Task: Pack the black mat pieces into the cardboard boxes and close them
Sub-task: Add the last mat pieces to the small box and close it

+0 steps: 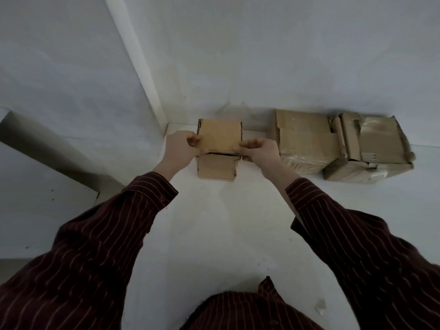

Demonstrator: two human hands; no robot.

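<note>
both hands on the small box's flap

the small cardboard box (215,169) sits on the white surface (214,222) close to the wall corner. its top flap (219,136) is folded down over the opening. the left hand (181,146) pinches the flap's left edge with curled fingers, and the right hand (258,151) pinches the right edge the same way. a thin dark gap (220,154) shows under the flap (whether that is black mat cannot be told). just right of it, a larger taped box (302,144) touches a battered box (371,151), both against the wall. a pale scrap (320,307) lies near the person's striped shirt.
</note>
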